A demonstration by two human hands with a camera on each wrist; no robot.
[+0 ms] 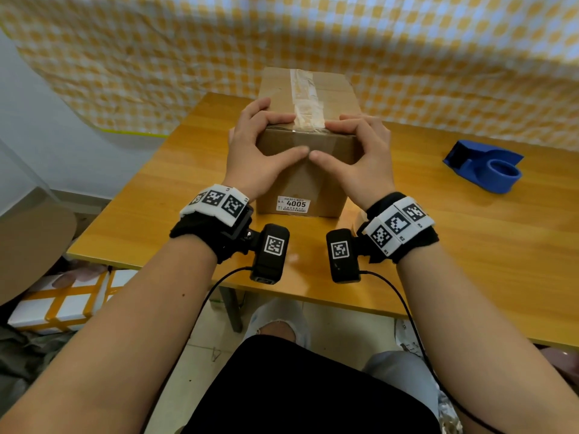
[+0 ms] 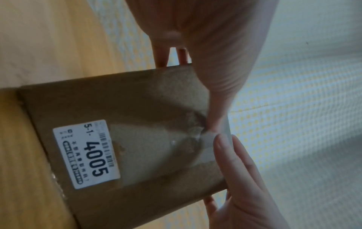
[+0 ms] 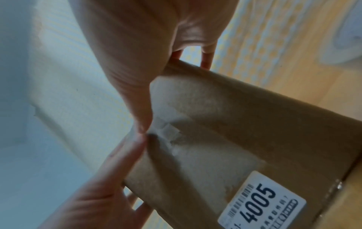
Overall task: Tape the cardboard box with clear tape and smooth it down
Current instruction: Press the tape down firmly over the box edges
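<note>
Table (image 1: 438,220) bears cardboard box (image 1: 302,186) clasped between left hand (image 1: 253,155), right hand (image 1: 366,161)

Head view bright, edges warped; wrist views dim, blurred.

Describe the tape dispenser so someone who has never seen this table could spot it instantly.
Start at the orange-brown wooden table. To the right of the brown cardboard box, the blue plastic tape dispenser lies alone, apart from it. It is the only blue thing on the tabletop, with a round hub.
</note>
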